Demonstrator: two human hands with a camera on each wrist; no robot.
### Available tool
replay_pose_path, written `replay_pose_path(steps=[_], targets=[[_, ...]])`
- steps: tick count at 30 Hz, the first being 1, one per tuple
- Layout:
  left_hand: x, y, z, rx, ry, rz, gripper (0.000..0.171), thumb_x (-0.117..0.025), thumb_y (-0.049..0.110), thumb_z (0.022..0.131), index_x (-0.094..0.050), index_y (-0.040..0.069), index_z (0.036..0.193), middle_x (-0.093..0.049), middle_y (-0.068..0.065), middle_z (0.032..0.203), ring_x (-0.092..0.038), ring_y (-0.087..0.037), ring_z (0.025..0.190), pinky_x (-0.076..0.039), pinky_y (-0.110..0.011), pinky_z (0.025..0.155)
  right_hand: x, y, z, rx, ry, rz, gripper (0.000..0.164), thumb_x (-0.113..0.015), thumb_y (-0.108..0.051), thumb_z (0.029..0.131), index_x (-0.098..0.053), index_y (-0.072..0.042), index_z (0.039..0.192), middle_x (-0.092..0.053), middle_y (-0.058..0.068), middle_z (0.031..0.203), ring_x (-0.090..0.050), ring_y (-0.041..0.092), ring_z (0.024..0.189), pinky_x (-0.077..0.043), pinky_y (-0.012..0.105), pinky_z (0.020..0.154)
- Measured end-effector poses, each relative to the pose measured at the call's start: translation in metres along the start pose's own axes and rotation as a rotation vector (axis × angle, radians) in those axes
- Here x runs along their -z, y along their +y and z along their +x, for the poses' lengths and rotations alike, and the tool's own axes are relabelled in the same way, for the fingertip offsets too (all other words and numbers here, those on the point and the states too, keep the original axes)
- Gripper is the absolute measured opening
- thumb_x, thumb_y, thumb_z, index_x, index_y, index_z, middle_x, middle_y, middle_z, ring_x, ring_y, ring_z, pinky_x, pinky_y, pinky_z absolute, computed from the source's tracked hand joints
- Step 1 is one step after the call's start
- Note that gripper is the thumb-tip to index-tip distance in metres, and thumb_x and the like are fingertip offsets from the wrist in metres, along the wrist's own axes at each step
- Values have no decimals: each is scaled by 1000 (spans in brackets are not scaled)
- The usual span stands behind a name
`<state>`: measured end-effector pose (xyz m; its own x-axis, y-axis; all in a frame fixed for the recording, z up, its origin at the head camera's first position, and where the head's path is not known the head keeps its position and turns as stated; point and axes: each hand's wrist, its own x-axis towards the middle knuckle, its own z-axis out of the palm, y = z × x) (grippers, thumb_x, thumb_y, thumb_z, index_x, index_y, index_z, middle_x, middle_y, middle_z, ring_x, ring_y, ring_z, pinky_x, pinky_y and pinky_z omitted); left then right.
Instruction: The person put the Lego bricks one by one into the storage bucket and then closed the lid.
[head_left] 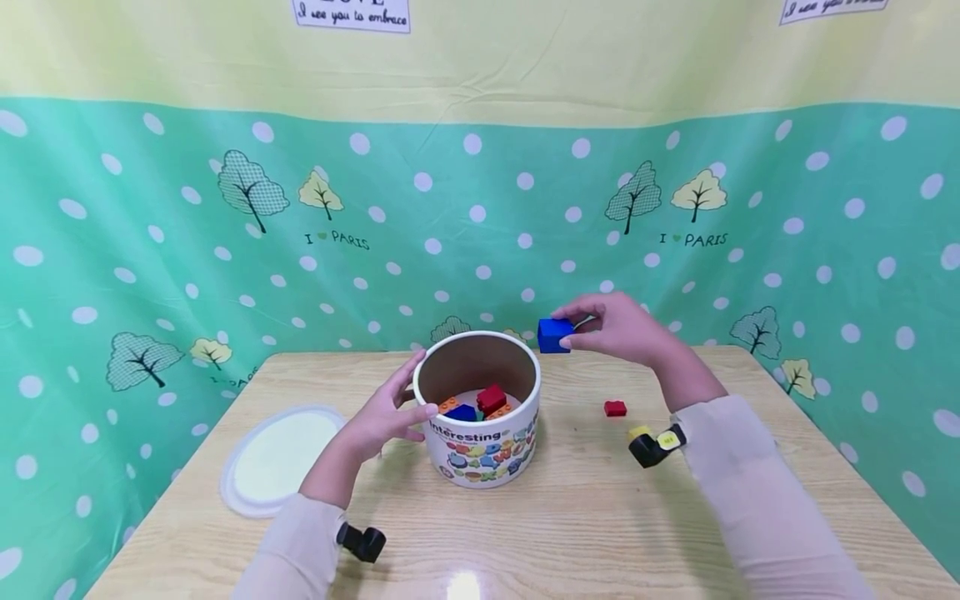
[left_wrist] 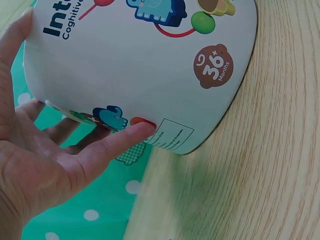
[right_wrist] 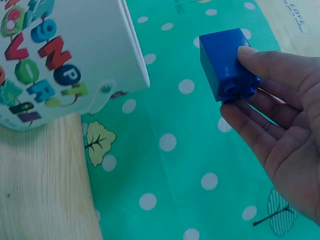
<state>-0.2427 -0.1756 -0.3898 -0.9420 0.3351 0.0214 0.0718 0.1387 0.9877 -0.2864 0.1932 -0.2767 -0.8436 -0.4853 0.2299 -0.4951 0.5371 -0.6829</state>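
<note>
A white bucket point(head_left: 480, 446) with printed toy pictures and lettering stands upright on the table. My left hand point(head_left: 386, 414) holds its left side, with the thumb at the rim and the other fingers spread round the outer wall, as the left wrist view point(left_wrist: 55, 165) shows. Inside lie several building bricks, among them a red brick point(head_left: 491, 398), a blue one point(head_left: 461, 412) and orange ones point(head_left: 498, 412). To the right of the rim, in the air, my right hand point(head_left: 618, 327) pinches a blue building brick point(right_wrist: 225, 60) between thumb and fingers, its studs towards the palm.
A small red brick point(head_left: 615, 408) lies on the wooden table point(head_left: 570, 533) right of the bucket. Near my right wrist a yellow brick point(head_left: 639, 432) is partly hidden by the wrist camera. The round white lid point(head_left: 281, 454) lies at the left. A patterned curtain point(head_left: 480, 217) hangs behind.
</note>
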Motion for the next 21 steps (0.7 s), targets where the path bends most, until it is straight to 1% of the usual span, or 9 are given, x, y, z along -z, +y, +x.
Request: replay_pose_path(steps=[4, 7, 9, 11, 16, 21], targets=[[1, 0, 1, -4, -4, 0, 93, -76, 31, 85, -17, 36, 156, -20, -10, 159, -25, -46, 139, -57, -54, 76, -4, -8, 9, -9, -27, 15, 36, -77, -16, 85, -69, -9, 120, -66, 12, 118, -66, 32, 103, -57, 43, 84], [1, 0, 1, -2, 3, 2, 94, -77, 29, 84, -17, 35, 156, -21, -9, 159, -27, -46, 138, -57, -52, 74, -9, -10, 16, -20, -48, 19, 37, -78, -17, 84, -69, -9, 119, -65, 12, 119, -65, 31, 103, -57, 41, 84], [0, -1, 0, -6, -1, 0, 94, -76, 28, 85, -16, 32, 157, -20, -10, 159, -26, -46, 138, -57, -52, 74, -12, -12, 21, -25, -60, 16, 37, -78, -17, 84, -70, -9, 119, -65, 11, 119, -65, 30, 102, -57, 41, 84], [0, -1, 0, -2, -4, -8, 94, -76, 27, 85, -16, 32, 157, -18, -11, 159, -25, -46, 139, -57, -53, 75, -16, -13, 25, -29, -74, 14, 36, -78, -16, 84, -70, -8, 118, -65, 12, 118, -65, 30, 102, -57, 40, 84], [0, -2, -1, 1, -9, -14, 92, -74, 25, 86, -16, 32, 157, -16, -12, 160, -23, -47, 139, -56, -56, 76, -22, -18, 35, -13, -97, -10, 36, -78, -16, 84, -70, -8, 118, -67, 11, 114, -64, 29, 101, -57, 39, 84], [1, -2, 0, -7, -9, -10, 91, -73, 21, 87, -15, 30, 157, -15, -12, 160, -23, -47, 139, -56, -55, 75, -28, -24, 47, 1, -111, -18, 35, -79, -17, 83, -71, -8, 116, -68, 8, 109, -64, 25, 100, -56, 37, 86]])
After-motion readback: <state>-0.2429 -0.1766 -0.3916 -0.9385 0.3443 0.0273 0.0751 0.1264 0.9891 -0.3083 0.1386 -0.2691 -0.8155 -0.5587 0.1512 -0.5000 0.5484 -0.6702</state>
